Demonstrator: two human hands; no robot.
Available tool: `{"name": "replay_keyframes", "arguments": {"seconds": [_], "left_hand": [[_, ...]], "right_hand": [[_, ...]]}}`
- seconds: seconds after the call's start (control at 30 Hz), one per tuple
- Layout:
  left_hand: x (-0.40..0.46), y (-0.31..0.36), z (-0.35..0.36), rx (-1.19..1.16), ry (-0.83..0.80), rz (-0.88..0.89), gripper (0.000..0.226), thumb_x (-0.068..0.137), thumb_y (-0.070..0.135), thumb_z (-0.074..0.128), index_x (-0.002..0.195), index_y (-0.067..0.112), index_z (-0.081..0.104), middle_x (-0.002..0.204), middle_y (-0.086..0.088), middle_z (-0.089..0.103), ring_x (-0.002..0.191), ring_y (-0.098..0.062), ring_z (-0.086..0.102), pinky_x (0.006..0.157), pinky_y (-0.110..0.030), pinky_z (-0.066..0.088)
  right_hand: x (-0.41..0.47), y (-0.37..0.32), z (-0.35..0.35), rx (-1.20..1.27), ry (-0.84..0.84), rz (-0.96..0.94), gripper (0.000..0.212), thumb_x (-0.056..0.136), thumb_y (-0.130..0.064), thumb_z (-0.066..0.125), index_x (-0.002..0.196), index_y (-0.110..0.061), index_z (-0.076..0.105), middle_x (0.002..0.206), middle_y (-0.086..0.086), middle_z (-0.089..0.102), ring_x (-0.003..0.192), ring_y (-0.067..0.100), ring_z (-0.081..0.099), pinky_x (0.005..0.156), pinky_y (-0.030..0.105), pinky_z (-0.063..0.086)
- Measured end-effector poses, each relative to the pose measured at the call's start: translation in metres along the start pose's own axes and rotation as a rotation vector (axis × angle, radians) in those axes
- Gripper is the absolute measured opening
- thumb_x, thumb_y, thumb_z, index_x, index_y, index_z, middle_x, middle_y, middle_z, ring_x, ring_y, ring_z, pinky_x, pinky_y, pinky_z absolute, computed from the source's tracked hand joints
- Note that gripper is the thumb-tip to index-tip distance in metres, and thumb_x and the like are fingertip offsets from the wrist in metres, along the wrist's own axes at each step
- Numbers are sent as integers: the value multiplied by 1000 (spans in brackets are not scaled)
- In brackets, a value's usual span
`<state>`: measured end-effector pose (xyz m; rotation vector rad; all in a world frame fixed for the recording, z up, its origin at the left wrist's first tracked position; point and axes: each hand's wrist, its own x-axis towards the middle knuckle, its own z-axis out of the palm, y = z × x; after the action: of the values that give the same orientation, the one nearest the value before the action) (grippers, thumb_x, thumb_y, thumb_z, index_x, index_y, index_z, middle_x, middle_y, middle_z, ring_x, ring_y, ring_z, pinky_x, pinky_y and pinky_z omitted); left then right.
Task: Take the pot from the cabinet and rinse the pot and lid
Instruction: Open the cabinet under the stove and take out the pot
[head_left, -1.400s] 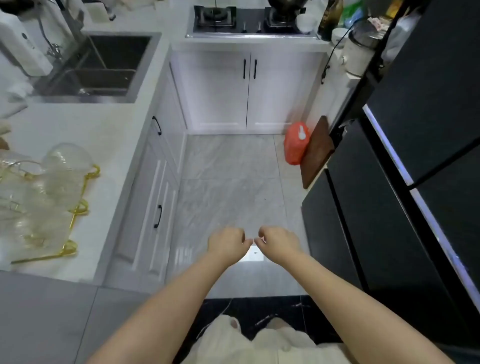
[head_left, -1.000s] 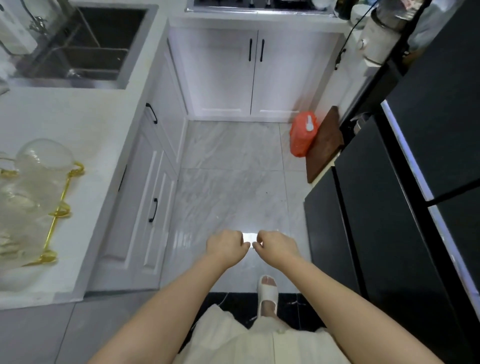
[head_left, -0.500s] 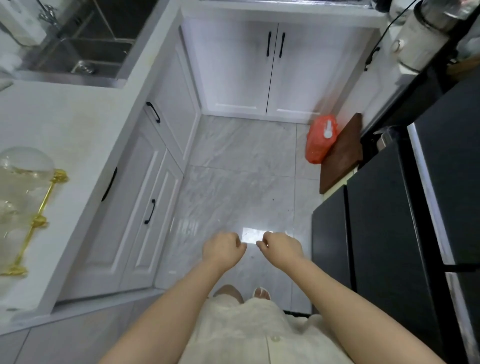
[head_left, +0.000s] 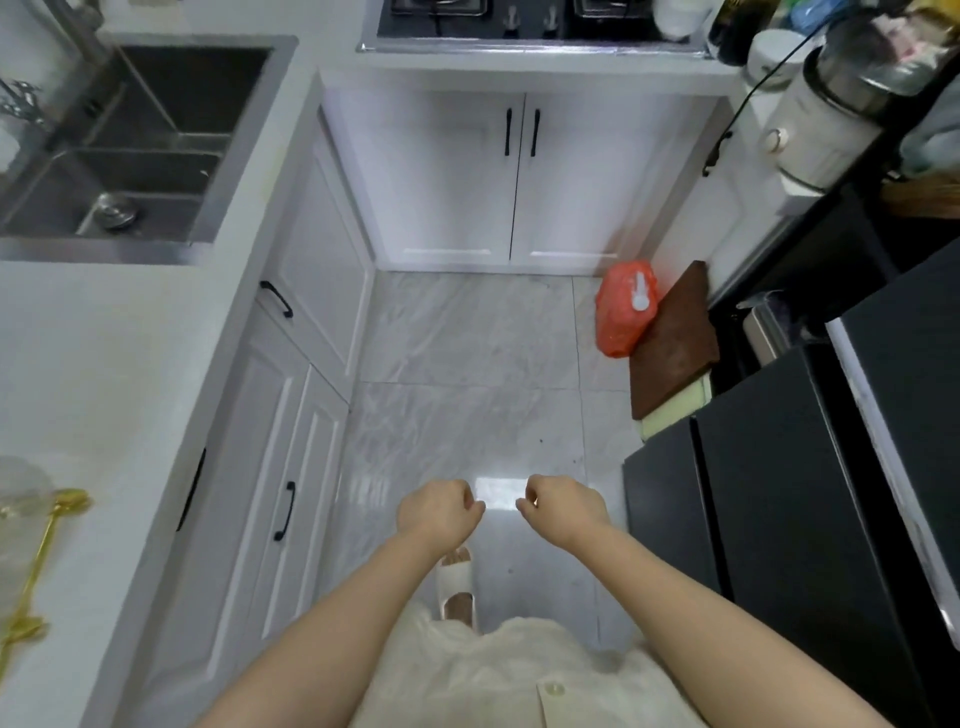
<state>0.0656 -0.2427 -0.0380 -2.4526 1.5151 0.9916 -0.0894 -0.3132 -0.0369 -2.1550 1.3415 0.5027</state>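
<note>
Left hand: fist curled, holding nothing, over the floor.
Right hand: same, just beside it, apart.
Cabinet: doors closed, ahead under the stove.
Pot: cannot tell where.
Sink: in worktop, left.

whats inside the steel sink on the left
The steel sink holds only a round metal drain strainer on its stepped floor; no pot or lid shows. The faucet hides part of the far corner, and the frame cuts off its left end.
</note>
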Motion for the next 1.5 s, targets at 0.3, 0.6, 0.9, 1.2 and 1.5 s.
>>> {"name": "replay_keyframes", "arguments": {"seconds": [0.3, 0.6, 0.9, 1.2, 1.5], "left_hand": [[72, -22, -56, 43, -7, 103, 31, 88, 41, 46, 101, 21, 64, 108, -4, 68, 102, -25, 61, 75, -28, 42], [121, -22, -90, -11, -9, 62, 27, 86, 41, 45, 95, 24, 64, 104, 0, 69, 99, -23, 62, 71, -27, 40], [180, 12, -122, -71, -6, -77, 26, 86, 38, 45, 96, 24, 63, 105, -1, 68, 100, -23, 62, 72, -28, 41], [231, 47, -149, -150, 27, -130, 24, 87, 39, 47, 93, 23, 64, 101, 1, 69, 96, -21, 62, 74, -27, 43], [283, 45, -182, -167, -6, -128, 24, 86, 40, 47, 91, 24, 64, 99, 4, 69, 93, -18, 64, 76, -28, 47]], "right_hand": [[61, -41, -41, 69, 46, 81, 28, 91, -35, 42, 105, -17, 59, 106, 6, 66, 94, 26, 61, 69, 30, 42], [118, -53, -77, 68, 25, 71, 27, 90, -32, 42, 105, -17, 59, 107, 5, 66, 96, 26, 60, 67, 28, 39], [192, -29, -127, 42, -19, -14, 28, 89, -32, 43, 106, -18, 59, 111, 4, 65, 102, 26, 59, 71, 29, 40], [252, -4, -170, 35, -42, -49, 33, 90, -33, 43, 116, -18, 57, 111, 4, 66, 104, 25, 59, 69, 28, 39], [303, -1, -201, 65, -53, 28, 37, 91, -36, 43, 123, -19, 51, 116, 2, 63, 102, 23, 59, 69, 29, 41]]}}
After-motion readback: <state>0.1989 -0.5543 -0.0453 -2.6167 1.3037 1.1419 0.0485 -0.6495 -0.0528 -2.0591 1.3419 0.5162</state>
